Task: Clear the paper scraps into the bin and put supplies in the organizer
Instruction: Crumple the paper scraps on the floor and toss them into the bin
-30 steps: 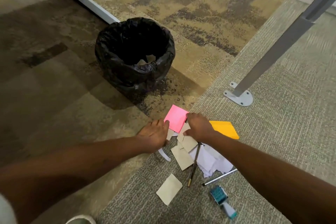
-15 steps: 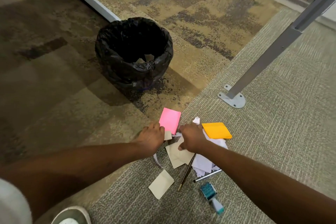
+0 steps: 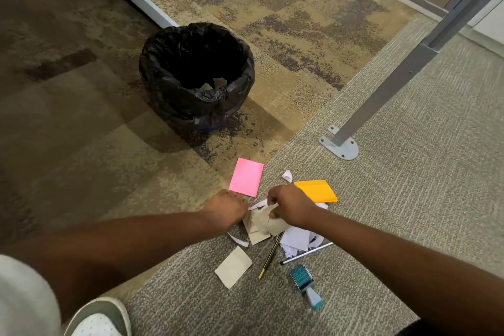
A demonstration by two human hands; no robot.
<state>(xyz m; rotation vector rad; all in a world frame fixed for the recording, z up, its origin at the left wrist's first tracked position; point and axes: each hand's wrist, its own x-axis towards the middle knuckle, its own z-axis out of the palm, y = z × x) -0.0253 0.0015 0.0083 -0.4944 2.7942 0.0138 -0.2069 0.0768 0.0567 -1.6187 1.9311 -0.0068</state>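
Observation:
A heap of beige paper scraps (image 3: 259, 226) lies on the carpet between my hands. My right hand (image 3: 291, 207) is closed on a crumpled bunch of them. My left hand (image 3: 227, 209) is curled at the heap's left edge; what it grips is hidden. White torn paper (image 3: 297, 241) lies under my right wrist. One beige scrap (image 3: 234, 267) lies apart, nearer me. A pink sticky-note pad (image 3: 246, 177) and an orange pad (image 3: 317, 190) flank my hands. A black-lined bin (image 3: 196, 73) stands beyond. No organizer is in view.
A dark pencil (image 3: 270, 255), a white pen (image 3: 306, 254) and a teal stamp (image 3: 305, 286) lie near the scraps. A small white paper ball (image 3: 287, 175) sits by the orange pad. A grey desk leg with a foot plate (image 3: 341, 144) stands to the right. My shoe (image 3: 101, 319) is at bottom left.
My right hand has gathered the flat beige scraps into a crumpled bunch and lifted them slightly. Both hands drew back from the pink pad. The camera shifted a little.

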